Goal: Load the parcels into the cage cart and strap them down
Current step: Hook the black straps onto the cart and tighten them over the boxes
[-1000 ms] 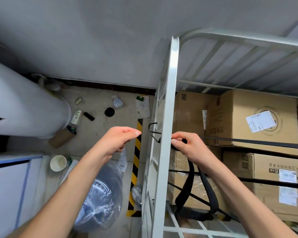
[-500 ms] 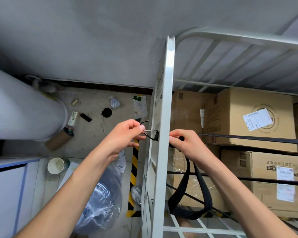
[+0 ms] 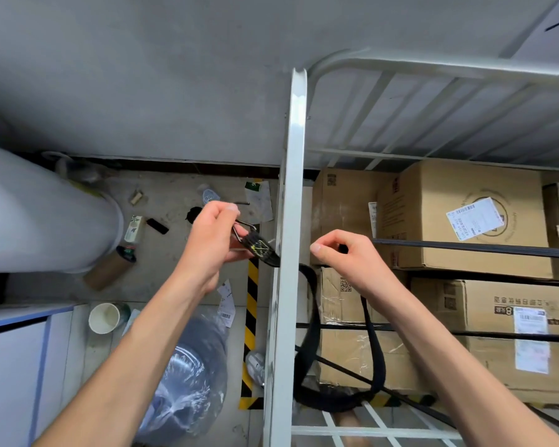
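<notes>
**Hook end drawn out through the cage side**

Since a moment ago the left hand (image 3: 212, 243) has pulled the hook (image 3: 244, 228) and strap (image 3: 312, 321) end outward, away from the cage cart (image 3: 292, 221) post. Its fingers pinch the hook; the right hand (image 3: 346, 259), inside, is closed on the strap. Slack loops low; keep it untwisted, then hook a bar. Beyond, the parcels (image 3: 465, 217) sit stacked under taut straps.

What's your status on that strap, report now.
Left hand gripping strap hook outside cage side panel. Right hand pinching black strap inside. Parcels loaded. Hook unattached.
</notes>
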Action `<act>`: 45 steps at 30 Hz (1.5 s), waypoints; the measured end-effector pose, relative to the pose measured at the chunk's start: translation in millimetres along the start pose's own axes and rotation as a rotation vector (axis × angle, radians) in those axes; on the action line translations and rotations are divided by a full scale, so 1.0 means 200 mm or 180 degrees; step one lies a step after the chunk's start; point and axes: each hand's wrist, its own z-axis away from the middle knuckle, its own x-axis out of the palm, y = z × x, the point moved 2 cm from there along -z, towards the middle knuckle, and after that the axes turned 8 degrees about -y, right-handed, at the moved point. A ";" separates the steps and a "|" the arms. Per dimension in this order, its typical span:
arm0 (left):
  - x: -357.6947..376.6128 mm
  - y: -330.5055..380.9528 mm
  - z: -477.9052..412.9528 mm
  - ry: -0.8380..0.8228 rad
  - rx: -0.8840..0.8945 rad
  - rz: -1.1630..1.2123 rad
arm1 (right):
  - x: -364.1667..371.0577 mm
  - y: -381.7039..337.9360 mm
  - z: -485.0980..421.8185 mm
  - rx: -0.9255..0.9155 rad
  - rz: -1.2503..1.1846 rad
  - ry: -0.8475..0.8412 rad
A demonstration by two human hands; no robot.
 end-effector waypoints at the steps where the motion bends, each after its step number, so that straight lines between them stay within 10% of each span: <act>1: -0.01 0.02 -0.01 0.0013 0.0080 -0.0145 | 0.00 0.00 0.00 -0.0006 0.0008 -0.0034; 16: -0.18 0.17 0.03 -0.1727 -0.0197 0.0598 | -0.06 -0.03 -0.06 -0.0091 -0.0197 0.0139; 24: -0.22 -0.01 0.02 -0.1173 -0.0221 0.1552 | -0.05 -0.03 -0.09 -0.0141 -0.0239 0.0143; 34: -0.16 0.07 -0.13 -0.0438 0.0425 -0.1274 | -0.09 -0.03 -0.16 -0.0130 -0.0265 0.0152; 45: -0.05 0.14 -0.22 -0.0033 0.1006 -0.2548 | -0.08 -0.05 -0.26 -0.0114 -0.0183 0.0108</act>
